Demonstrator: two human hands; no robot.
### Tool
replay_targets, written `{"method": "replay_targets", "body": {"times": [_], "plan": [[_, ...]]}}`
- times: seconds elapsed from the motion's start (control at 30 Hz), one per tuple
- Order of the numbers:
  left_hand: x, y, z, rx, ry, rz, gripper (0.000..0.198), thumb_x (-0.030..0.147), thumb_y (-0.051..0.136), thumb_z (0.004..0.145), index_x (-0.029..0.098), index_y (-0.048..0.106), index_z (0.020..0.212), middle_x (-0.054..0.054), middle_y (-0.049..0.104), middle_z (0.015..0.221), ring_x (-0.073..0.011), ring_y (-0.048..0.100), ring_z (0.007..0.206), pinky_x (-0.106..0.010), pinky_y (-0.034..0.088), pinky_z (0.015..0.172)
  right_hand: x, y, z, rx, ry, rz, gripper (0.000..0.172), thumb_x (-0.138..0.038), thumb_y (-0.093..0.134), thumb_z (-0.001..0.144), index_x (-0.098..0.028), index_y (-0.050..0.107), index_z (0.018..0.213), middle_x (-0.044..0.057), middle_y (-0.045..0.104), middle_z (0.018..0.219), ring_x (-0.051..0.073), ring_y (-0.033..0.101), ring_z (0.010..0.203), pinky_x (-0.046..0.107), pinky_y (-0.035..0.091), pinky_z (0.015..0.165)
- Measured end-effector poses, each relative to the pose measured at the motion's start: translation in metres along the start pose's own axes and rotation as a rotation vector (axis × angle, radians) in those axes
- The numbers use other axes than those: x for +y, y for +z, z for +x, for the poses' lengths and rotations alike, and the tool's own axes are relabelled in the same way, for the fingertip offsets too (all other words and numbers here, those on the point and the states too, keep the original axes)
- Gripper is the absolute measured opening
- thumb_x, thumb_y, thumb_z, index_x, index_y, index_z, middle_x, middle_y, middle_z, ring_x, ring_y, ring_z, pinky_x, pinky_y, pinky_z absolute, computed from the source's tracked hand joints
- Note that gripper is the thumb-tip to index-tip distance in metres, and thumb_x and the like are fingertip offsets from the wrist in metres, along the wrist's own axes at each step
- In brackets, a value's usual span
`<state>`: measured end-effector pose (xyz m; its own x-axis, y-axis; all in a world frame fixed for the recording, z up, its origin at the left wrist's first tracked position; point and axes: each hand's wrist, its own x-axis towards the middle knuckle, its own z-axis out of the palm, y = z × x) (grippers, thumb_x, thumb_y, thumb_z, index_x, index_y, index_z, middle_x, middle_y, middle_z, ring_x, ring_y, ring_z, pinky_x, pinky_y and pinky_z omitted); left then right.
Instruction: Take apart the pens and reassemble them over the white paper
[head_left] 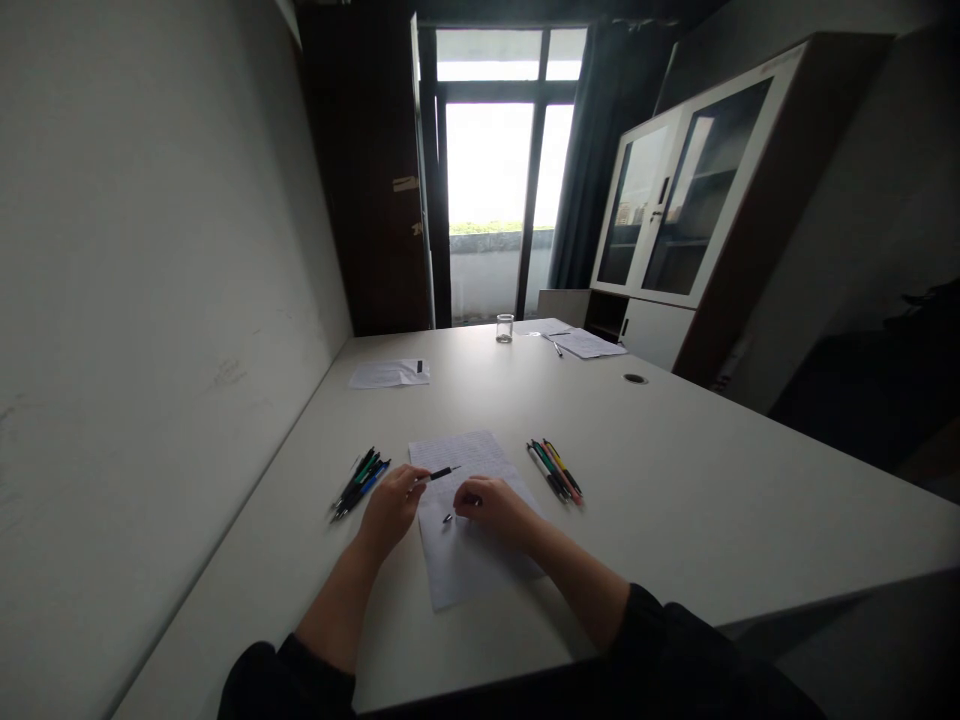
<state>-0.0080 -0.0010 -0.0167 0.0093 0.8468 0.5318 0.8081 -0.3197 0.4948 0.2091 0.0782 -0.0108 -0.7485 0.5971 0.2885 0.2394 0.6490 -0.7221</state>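
Note:
My left hand [391, 508] pinches a dark pen barrel [441, 473] whose thin refill tip points right, above a lined sheet of paper [469, 575]. Just right of it, my right hand [491, 505] is closed with curled fingers over the sheet; whatever it may hold is hidden. A small silvery pen tip piece [448, 518] lies on the paper beside my right fingers. Several pens [361, 483] form a pile left of the paper, dark, green and blue. Another group of pens [553, 470] lies to the right of the sheet.
On the white table [660, 480], a glass jar [504, 328] stands at the far edge. Papers [589, 343] and a pen lie at the back right, another sheet [386, 373] at the back left. A wall borders the left side.

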Motion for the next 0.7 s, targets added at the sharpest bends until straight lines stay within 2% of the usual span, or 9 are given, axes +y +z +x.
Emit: {"method": "replay_targets", "body": {"times": [0.23, 0.47, 0.7], "plan": [[0.001, -0.0005, -0.0003, -0.006, -0.002, -0.01, 0.026, 0.007, 0.053, 0.086, 0.023, 0.062, 0.105, -0.006, 0.066, 0.099, -0.0219, 0.062, 0.093, -0.032, 0.05, 0.081, 0.0053, -0.0019, -0.0005, 0.01, -0.011, 0.009, 0.011, -0.013, 0.067, 0.078, -0.019, 0.072, 0.085, 0.002, 0.066, 0.085, 0.013, 0.063, 0.07, 0.023, 0.05, 0.069], [0.0023, -0.0004, 0.0003, -0.011, -0.012, -0.017, 0.023, 0.01, 0.054, 0.086, 0.023, 0.063, 0.103, -0.006, 0.066, 0.098, -0.0217, 0.063, 0.092, -0.032, 0.051, 0.08, 0.0058, -0.0046, -0.0014, -0.066, 0.005, -0.077, 0.012, -0.022, 0.072, 0.079, -0.022, 0.076, 0.09, 0.003, 0.065, 0.089, 0.014, 0.063, 0.073, 0.024, 0.051, 0.073], [0.0052, -0.0001, -0.0001, -0.06, -0.028, -0.041, 0.022, 0.011, 0.053, 0.087, 0.022, 0.063, 0.103, -0.006, 0.067, 0.099, -0.0219, 0.063, 0.093, -0.033, 0.05, 0.082, 0.0007, -0.0054, -0.0023, -0.08, -0.011, -0.179, 0.012, -0.019, 0.066, 0.082, -0.022, 0.075, 0.089, 0.004, 0.065, 0.09, 0.016, 0.062, 0.077, 0.025, 0.049, 0.076]]}}
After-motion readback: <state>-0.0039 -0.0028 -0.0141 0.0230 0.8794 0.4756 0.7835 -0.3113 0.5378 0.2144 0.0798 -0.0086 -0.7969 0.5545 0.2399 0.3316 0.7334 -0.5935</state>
